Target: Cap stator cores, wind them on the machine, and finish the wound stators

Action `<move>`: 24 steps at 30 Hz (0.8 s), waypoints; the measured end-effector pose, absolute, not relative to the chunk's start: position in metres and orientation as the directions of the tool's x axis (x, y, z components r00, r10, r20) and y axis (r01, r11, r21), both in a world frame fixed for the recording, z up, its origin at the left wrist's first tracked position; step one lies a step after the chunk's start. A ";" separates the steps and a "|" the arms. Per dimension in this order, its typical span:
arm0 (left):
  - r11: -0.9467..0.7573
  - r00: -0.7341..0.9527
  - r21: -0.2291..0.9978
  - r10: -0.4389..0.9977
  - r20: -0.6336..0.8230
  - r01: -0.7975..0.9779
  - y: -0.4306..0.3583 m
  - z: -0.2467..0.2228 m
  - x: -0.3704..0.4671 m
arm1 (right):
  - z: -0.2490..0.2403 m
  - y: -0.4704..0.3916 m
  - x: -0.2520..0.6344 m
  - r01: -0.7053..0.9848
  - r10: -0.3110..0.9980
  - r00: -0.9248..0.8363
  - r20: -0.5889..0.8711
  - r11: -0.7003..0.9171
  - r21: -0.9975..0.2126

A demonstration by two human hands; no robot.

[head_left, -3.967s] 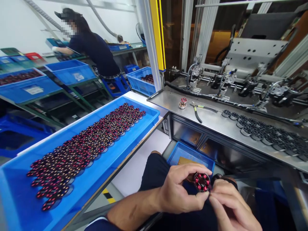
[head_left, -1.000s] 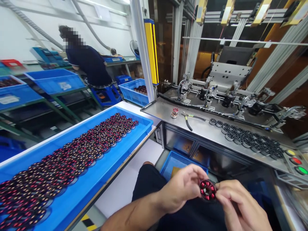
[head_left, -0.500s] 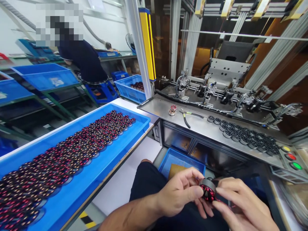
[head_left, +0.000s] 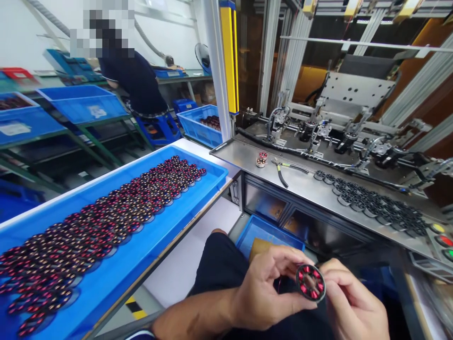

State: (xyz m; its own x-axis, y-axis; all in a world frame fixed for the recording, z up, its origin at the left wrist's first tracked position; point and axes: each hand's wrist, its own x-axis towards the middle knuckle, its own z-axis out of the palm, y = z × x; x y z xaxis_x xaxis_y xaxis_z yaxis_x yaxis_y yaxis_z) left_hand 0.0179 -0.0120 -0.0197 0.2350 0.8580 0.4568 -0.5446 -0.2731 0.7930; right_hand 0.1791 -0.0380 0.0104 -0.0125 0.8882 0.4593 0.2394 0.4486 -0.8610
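A round motor stator [head_left: 310,282] with red wire windings in a dark ring faces me above my lap. My left hand [head_left: 264,285] grips it by the rim, thumb below and fingers above. At its right edge my right hand [head_left: 354,297] is closed in a pinch; what lies between those fingertips is hidden. To the left, a long blue tray [head_left: 198,208] carries many similar wound stators [head_left: 116,212] in overlapping rows. Two loose stators [head_left: 261,161] sit on the metal bench [head_left: 244,153], next to green-handled cutting pliers [head_left: 281,174].
Rows of black ring-shaped parts [head_left: 375,203] cover the bench's right side, before a machine with several fixtures [head_left: 313,130]. Coloured push buttons [head_left: 444,241] stand at far right. A blue bin [head_left: 247,231] lies below the bench. A co-worker [head_left: 132,85] sits at the back left.
The stator has been turned so its wound face points toward me. My right fingers have closed into a pinch at its edge. The whole view has shifted slightly.
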 end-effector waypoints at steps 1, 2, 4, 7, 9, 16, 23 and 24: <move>-0.352 0.223 0.803 0.837 0.500 -0.480 -0.012 -0.020 0.016 | 0.008 -0.037 0.177 0.162 0.913 -0.006 0.407 0.403 -0.901; -0.422 0.221 0.811 0.816 0.534 -0.405 -0.011 -0.019 0.013 | 0.006 -0.037 0.176 0.086 0.934 0.000 0.357 0.356 -0.931; -0.522 0.233 0.811 0.782 0.579 -0.264 -0.009 -0.016 0.008 | 0.001 -0.035 0.172 -0.037 0.961 0.011 0.276 0.277 -0.960; -0.576 0.245 0.802 0.764 0.597 -0.158 -0.006 -0.010 0.004 | -0.003 -0.032 0.169 -0.158 0.978 0.005 0.211 0.209 -0.965; -0.573 0.243 0.808 0.771 0.588 -0.135 -0.005 -0.008 0.003 | -0.006 -0.030 0.167 -0.201 0.982 -0.004 0.187 0.183 -0.962; -0.460 0.290 0.856 0.807 0.514 -0.235 -0.005 -0.012 -0.001 | -0.007 -0.030 0.169 0.007 0.961 0.024 0.274 0.274 -0.962; 0.219 0.532 0.698 0.803 0.268 -0.682 0.001 -0.020 0.003 | 0.029 -0.033 0.193 0.521 0.648 -0.384 0.658 0.740 -0.425; 0.369 0.616 0.663 0.767 0.178 -0.651 0.001 -0.023 0.006 | 0.033 -0.033 0.196 0.541 0.614 -0.439 0.656 0.764 -0.353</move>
